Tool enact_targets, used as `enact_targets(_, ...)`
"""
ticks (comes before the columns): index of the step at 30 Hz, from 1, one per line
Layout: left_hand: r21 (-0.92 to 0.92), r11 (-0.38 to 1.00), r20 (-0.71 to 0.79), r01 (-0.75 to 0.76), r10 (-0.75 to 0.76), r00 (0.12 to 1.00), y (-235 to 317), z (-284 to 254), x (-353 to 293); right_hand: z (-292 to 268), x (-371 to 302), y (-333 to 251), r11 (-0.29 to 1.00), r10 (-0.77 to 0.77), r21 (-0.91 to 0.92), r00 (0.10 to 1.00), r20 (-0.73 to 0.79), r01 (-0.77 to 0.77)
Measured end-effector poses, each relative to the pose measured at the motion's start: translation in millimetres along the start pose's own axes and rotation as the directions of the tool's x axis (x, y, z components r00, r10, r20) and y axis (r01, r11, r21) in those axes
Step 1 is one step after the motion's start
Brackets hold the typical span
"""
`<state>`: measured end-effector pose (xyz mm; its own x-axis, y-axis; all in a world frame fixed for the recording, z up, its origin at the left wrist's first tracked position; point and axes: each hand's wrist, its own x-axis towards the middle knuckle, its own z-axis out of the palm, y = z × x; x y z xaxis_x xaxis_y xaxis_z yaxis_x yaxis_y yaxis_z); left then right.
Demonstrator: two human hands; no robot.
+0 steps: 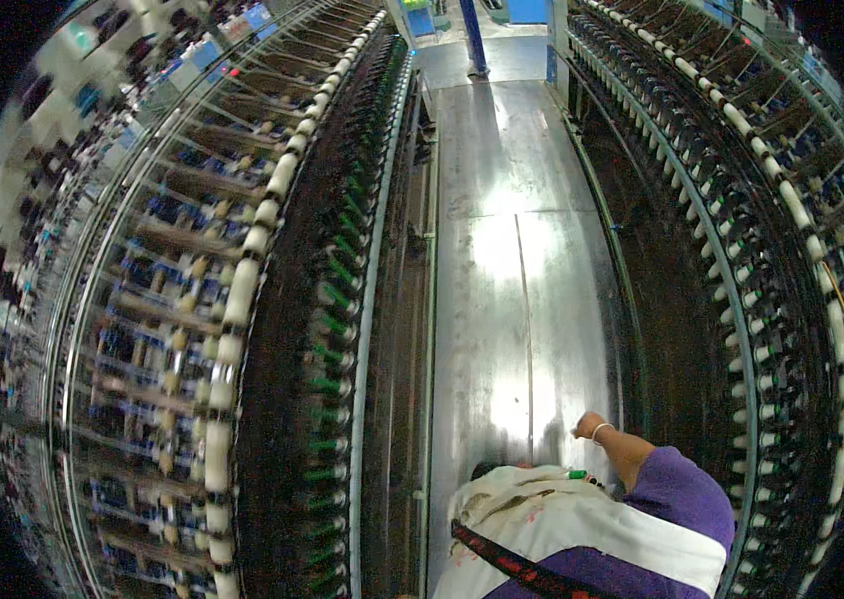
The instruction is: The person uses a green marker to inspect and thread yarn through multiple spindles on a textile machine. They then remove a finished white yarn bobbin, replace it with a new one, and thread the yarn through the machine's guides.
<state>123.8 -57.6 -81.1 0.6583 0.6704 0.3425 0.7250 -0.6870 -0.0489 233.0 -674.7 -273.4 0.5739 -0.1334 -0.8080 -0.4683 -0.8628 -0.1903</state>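
Observation:
My right hand (pixel 590 425) hangs beside my body above the grey walkway (pixel 482 329), well apart from the machine on the right. Its fingers look curled in, and I make out nothing in them. A pale bangle (pixel 599 430) circles the wrist below a purple sleeve (pixel 680 494). A white apron (pixel 552 514) covers my front, with a dark red-patterned strap (pixel 512 561) across it. At the apron's upper edge shows a small green bobbin (pixel 578 474). My left hand is out of sight.
Long spinning frames line both sides. The left one carries a row of green bobbins (pixel 334 324) and white rollers (pixel 239 290); the right one has white-tipped bobbins (pixel 757 354) behind a rail (pixel 717 235). A dark blue post (pixel 473 40) stands at the aisle's far end.

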Motion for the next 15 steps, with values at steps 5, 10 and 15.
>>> enact_targets(5, -0.396, 0.894, 0.704, -0.209, 0.442, 0.556, 251.8, 94.7, -1.5, -121.0, 85.3, -44.9, 0.763, -0.045, 0.631, 0.986, -0.160, 0.137)
enact_targets(10, -0.442, 0.861, 0.871, -0.250, 0.479, 0.110, 460.6, 153.7, 33.2, -221.2, 191.1, -41.8, 0.903, -0.307, 0.219, 0.913, -0.269, 0.368)
enact_targets(15, -0.497, 0.630, 0.821, -0.597, 0.565, -0.086, 705.8, 165.9, 146.0, -347.7, 243.9, 22.8, 0.411, 0.002, 0.905, 0.992, -0.124, 0.112)
